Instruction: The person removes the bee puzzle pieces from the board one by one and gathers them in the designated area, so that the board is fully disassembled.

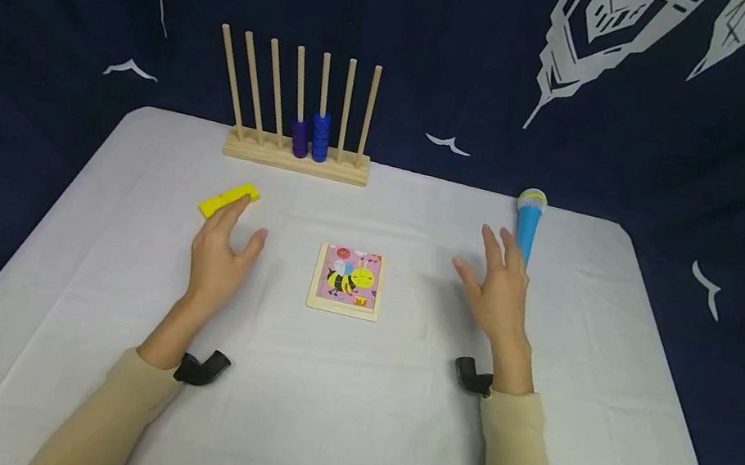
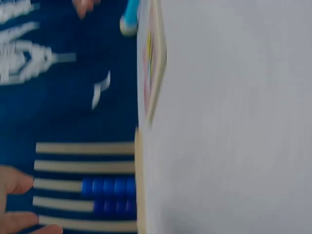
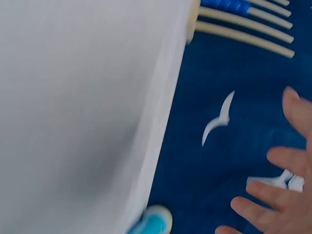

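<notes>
In the head view my left hand (image 1: 216, 261) is over the left part of the table, thumb apart from the fingers, holding nothing. Its fingertips overlap a yellow block (image 1: 221, 202); I cannot tell whether they touch it. My right hand (image 1: 500, 298) is over the right part, fingers spread and holding nothing. Behind it lies a blue toy microphone (image 1: 528, 220), its lower end hidden by the hand. Between the hands lies a square wooden picture puzzle (image 1: 347, 281) with a bee on pink. The right wrist view shows the spread fingers of my right hand (image 3: 280, 195).
A wooden peg rack (image 1: 295, 159) with several upright rods stands at the table's back left. Purple rings (image 1: 300, 138) and blue rings (image 1: 320, 138) sit on two of its rods. A white cloth covers the table (image 1: 324, 423); a dark blue patterned curtain (image 1: 421, 42) hangs behind.
</notes>
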`<state>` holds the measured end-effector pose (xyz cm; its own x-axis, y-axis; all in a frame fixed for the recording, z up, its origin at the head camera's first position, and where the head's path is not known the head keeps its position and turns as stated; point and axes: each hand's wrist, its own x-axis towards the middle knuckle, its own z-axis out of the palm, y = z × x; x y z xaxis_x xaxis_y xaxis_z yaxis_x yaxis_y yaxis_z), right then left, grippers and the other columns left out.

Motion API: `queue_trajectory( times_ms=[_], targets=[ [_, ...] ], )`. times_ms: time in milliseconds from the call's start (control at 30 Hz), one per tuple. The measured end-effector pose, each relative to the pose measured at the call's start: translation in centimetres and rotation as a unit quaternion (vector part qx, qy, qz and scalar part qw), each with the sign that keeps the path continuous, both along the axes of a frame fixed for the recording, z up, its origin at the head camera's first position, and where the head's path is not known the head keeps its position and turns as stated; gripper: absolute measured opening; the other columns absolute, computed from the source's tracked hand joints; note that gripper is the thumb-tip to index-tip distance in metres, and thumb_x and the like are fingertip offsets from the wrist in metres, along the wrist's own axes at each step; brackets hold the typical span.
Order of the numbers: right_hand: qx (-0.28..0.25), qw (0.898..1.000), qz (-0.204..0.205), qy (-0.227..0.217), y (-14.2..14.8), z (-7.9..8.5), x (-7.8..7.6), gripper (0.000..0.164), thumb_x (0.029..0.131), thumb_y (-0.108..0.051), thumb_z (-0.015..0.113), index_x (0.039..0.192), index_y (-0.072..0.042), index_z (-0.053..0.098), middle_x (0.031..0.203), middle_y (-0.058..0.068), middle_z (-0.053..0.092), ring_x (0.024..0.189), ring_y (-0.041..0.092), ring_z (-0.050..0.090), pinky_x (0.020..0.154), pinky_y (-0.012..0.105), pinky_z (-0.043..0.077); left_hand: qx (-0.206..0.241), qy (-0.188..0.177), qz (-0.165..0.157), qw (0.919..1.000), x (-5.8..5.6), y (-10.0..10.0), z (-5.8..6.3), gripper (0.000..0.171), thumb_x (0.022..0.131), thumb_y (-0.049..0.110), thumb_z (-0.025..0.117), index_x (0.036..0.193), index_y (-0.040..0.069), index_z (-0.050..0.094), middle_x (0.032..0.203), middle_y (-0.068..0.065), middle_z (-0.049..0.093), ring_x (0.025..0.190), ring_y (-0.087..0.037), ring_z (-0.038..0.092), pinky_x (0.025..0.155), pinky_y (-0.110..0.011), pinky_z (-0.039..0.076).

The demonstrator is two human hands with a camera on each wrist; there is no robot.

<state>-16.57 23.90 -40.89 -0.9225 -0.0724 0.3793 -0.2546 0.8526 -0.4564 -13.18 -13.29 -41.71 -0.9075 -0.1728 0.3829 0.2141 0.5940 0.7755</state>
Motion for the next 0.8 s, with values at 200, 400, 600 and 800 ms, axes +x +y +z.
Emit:
queue_trajectory(
  times_ms=[200, 400, 600, 800],
  targets=[
    [-0.17, 0.985, 0.03, -0.008, -4.3, 0.9, -0.3, 0.05, 0.093, -0.021, 0.066, 0.137, -0.002, 0.053, 0.127, 0.023, 0.053, 0.113, 0.036, 0.056, 0.091, 0.05, 0.05, 0.152, -0.058, -0.066, 0.9845, 1.1, 3.5, -1.5, 0.045, 0.091, 0.001, 0.063, 0.134, -0.004, 0.052, 0.134, -0.021, 0.055, 0.125, -0.032, 0.05, 0.106, -0.05, 0.041],
    [-0.295, 0.945, 0.056, -0.13, -8.4, 1.9, -1.1, 0.04, 0.094, -0.017, 0.065, 0.132, -0.006, 0.057, 0.118, 0.017, 0.058, 0.098, 0.028, 0.06, 0.078, 0.031, 0.051, 0.132, -0.094, -0.107, 0.9809, 1.3, 5.0, -3.8, 0.04, 0.089, 0.002, 0.066, 0.129, -0.003, 0.058, 0.133, -0.017, 0.055, 0.129, -0.031, 0.05, 0.11, -0.047, 0.04],
    [-0.364, 0.9, 0.102, -0.218, -11.2, 1.9, -2.3, 0.037, 0.095, -0.012, 0.062, 0.13, -0.005, 0.057, 0.111, 0.012, 0.058, 0.091, 0.023, 0.063, 0.081, 0.038, 0.054, 0.035, -0.096, -0.119, 0.9875, 1.2, 5.0, -5.9, 0.039, 0.085, 0.006, 0.072, 0.122, -0.002, 0.063, 0.135, -0.017, 0.056, 0.132, -0.035, 0.047, 0.113, -0.052, 0.033],
    [-0.364, 0.892, 0.108, -0.245, -13.0, 1.4, -2.9, 0.036, 0.093, -0.009, 0.062, 0.128, -0.001, 0.058, 0.111, 0.012, 0.058, 0.085, 0.015, 0.059, 0.084, 0.041, 0.053, -0.034, -0.083, -0.134, 0.987, 1.2, 4.9, -6.5, 0.041, 0.084, 0.009, 0.074, 0.121, -0.002, 0.065, 0.137, -0.016, 0.056, 0.135, -0.036, 0.041, 0.112, -0.056, 0.028]
  ],
)
